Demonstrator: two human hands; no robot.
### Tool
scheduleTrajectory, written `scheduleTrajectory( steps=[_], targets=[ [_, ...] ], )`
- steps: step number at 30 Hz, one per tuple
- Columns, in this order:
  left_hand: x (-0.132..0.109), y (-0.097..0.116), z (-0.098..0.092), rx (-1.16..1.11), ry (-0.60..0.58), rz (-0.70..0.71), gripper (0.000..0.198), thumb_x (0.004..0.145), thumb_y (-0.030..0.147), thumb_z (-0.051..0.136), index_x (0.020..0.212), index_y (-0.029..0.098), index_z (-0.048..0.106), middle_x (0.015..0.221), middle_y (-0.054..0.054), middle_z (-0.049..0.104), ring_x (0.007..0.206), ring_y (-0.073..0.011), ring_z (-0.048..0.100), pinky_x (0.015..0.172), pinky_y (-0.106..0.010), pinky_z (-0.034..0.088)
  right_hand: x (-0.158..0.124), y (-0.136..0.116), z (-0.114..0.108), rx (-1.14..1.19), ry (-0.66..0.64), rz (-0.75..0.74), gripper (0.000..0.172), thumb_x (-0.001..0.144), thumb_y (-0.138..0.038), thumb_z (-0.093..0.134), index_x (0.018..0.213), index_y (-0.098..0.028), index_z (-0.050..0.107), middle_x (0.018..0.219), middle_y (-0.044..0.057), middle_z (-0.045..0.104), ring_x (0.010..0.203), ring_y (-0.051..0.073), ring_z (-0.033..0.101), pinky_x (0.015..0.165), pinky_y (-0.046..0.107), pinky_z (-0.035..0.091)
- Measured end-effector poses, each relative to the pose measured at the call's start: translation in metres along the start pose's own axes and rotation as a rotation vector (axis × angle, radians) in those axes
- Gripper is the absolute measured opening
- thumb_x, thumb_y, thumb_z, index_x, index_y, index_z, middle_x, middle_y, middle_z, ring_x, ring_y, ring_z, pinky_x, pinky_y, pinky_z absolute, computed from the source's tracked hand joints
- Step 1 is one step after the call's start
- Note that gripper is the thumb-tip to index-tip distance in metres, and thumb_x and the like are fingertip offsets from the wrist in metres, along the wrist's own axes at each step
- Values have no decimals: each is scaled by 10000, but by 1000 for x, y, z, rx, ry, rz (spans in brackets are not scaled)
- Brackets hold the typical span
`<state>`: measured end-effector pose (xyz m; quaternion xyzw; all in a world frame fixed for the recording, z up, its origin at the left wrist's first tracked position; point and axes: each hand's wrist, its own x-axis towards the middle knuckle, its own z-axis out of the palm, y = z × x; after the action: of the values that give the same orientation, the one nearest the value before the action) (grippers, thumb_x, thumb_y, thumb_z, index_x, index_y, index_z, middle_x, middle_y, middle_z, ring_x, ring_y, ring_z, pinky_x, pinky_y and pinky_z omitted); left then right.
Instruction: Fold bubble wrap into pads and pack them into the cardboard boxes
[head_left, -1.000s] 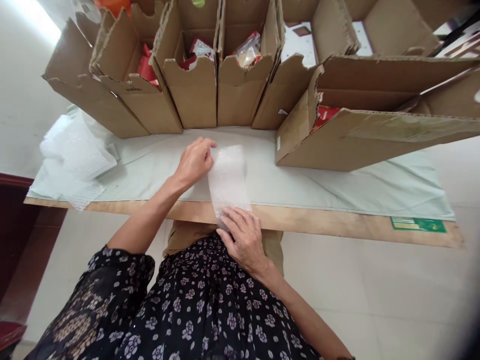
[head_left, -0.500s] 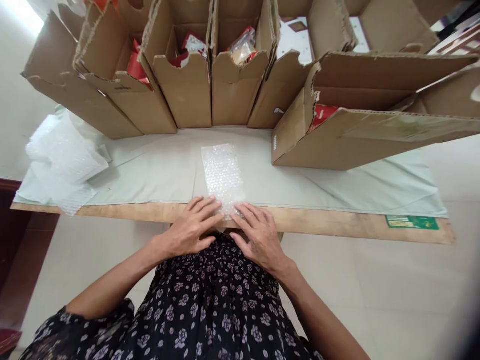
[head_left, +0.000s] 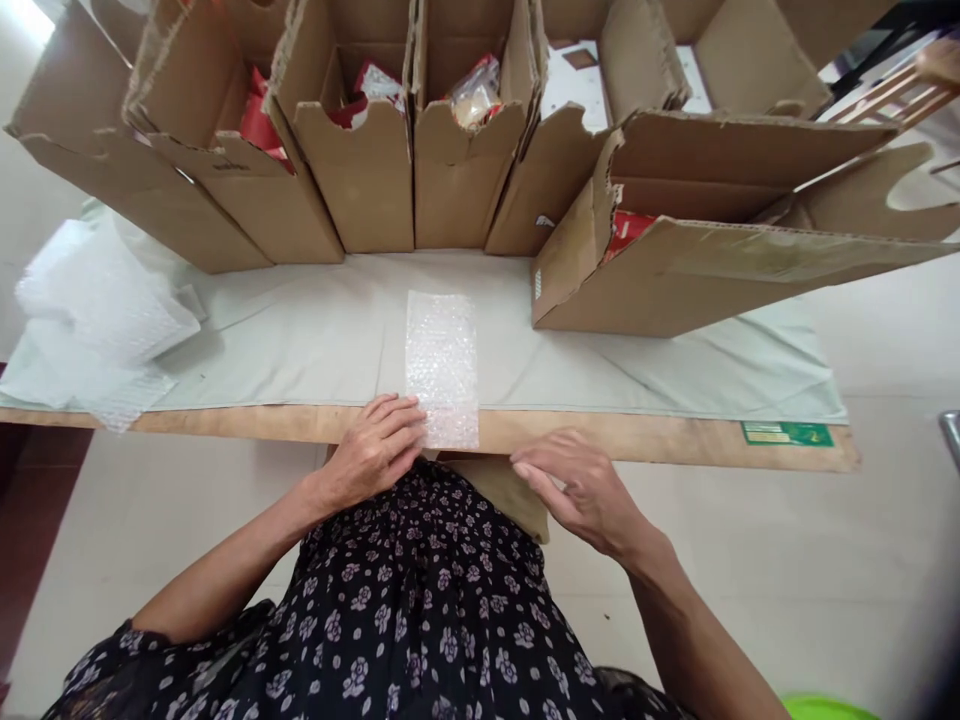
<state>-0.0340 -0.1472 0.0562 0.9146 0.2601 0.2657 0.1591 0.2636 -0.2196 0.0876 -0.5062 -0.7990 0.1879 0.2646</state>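
Note:
A flat sheet of bubble wrap (head_left: 444,355) lies on the cloth, its near end over the table's wooden front edge. My left hand (head_left: 379,445) rests at its lower left edge, fingers stretched out and touching it. To the right of the sheet and apart from it, my right hand (head_left: 574,480) is over the table edge, slightly blurred, with loosely extended fingers and nothing seen in it.
Tall open cardboard boxes (head_left: 360,190) stand along the back, several with red packets inside. Another cardboard box (head_left: 637,280) lies angled at right. A pile of bubble wrap (head_left: 105,300) sits at left. A green card (head_left: 787,433) is on the right front edge.
My right hand has left the bubble wrap and moved right. The sheet now lies straighter. My left hand stays at its lower left edge. The whole view has shifted slightly.

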Motion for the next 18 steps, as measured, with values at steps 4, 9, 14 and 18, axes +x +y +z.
scheduleTrajectory(
  steps=[4,9,14,18],
  targets=[
    [4,2,-4,-113,108,-44,122,947,93,653,1020,171,713,1056,-86,804,1109,-252,749,1021,-509,599,-22,-10,-2,-1,183,53,89,957,-185,671,1006,-235,726,936,31,805,850,205,751,784,370,562],
    [13,8,-18,-319,122,-249,108,983,153,605,968,180,709,997,-80,803,1004,-218,762,947,-440,606,4,-14,30,-20,86,-44,623,937,-390,727,1494,-206,520,1451,165,643,1318,334,620,1039,537,527],
    [16,9,-21,-390,49,-559,346,928,313,707,1252,198,666,1129,-90,779,1067,-238,730,959,-415,584,33,-16,65,86,276,155,341,1012,-313,606,1343,-234,622,1039,64,783,950,241,720,874,422,570],
    [21,3,-10,-336,85,-645,506,930,277,650,1417,183,548,1067,-75,764,999,-211,717,944,-385,567,47,-13,80,66,394,294,314,993,-292,600,1299,-233,641,907,29,762,817,215,693,837,397,560]
  ],
)
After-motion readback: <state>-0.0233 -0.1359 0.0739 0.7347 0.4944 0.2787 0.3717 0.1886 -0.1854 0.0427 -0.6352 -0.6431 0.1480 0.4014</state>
